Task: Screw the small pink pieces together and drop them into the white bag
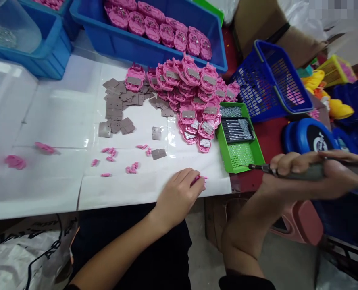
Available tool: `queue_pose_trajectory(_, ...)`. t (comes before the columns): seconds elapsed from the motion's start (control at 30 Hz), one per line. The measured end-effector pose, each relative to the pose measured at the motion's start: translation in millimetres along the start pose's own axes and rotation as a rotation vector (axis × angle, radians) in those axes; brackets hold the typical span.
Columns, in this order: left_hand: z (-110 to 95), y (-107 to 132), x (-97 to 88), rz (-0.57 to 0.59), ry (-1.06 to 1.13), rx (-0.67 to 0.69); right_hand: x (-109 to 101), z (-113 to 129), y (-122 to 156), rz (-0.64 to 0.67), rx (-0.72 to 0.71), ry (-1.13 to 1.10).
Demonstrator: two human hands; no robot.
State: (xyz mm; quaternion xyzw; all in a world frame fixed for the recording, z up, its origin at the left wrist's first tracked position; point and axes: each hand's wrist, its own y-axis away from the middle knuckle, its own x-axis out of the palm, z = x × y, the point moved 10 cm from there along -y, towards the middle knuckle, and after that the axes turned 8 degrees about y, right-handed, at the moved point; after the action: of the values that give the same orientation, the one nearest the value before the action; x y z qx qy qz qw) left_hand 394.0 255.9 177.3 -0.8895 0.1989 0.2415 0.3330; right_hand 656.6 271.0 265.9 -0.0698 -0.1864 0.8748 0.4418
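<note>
Work surface = table covered w/ white paper sheets [55, 121], red tabletop showing at right edge near the green tray. Concrete-looking floor below, white printed bag [24, 249] near left by the person's lap.

Counts: 2 hands, 1 screwdriver. Grey square plates [118, 108] loose in a spread, roughly 20+, too overlapped to count exactly; 3 more lie apart nearer centre. Small pink bits [118, 161] scattered near centre, about 10, plus 2 larger pink pieces far left. Pink housings [191, 92] heaped mid-right, too many to count.

Containers: big blue bin [142, 44] far centre, rows of pink housings inside. Second blue bin [46, 48] far left holds a clear plastic bag w/ silvery stuff. Green tray [239, 145] right of heap: small screws in its far part, perforated floor bare at near end. Blue mesh basket [272, 80] far right, tilted; contents unclear. Yellow toys and a blue round case beyond it.

Left hand [179, 193] lies on the paper's near edge, fingers curled onto a small pink part [198, 179], pinching it. Right hand [312, 173] closed round a powered screwdriver [288, 171], held level, tip pointing left at the green tray's near end.
</note>
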Motion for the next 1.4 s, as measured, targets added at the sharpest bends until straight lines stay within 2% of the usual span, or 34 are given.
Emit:
queue_pose_trajectory(0.03,0.4,0.0,-1.0,-0.004,0.014,0.001,-3.8,-3.0,-9.2,-0.051,-0.045,-0.018)
queue_pose_trajectory(0.17,3.1,-0.2,-3.7,-0.026,0.055,-0.006,8.1,-27.9,-28.2,-0.064,-0.016,-0.030)
queue_pose_trajectory(0.37,-0.7,0.5,-3.8,-0.049,0.024,0.010,26.9,-36.6,-22.4,-0.026,-0.020,-0.061)
queue_pose_trajectory(0.8,-2.8,0.5,-5.1,-0.083,0.007,0.023,30.1,-46.0,-19.5,-0.007,-0.009,-0.050)
queue_pose_trajectory(1.0,-0.9,0.8,-4.7,-0.092,0.012,0.010,25.8,-48.9,-21.7,-0.038,-0.014,-0.048)
queue_pose_trajectory(1.1,0.2,1.8,-3.0,-0.091,0.015,0.014,21.8,-40.0,-25.6,-0.033,-0.041,-0.052)
queue_pose_trajectory(1.2,3.5,2.9,1.0,-0.070,0.015,-0.005,18.1,-16.5,-13.9,-0.003,-0.066,-0.088)
queue_pose_trajectory(1.3,6.0,3.5,5.5,-0.034,0.009,-0.021,21.0,19.9,23.8,0.074,-0.130,-0.183)
queue_pose_trajectory(1.4,7.3,3.4,8.5,-0.001,0.009,-0.030,48.5,45.0,73.7,0.355,-0.147,-0.199)
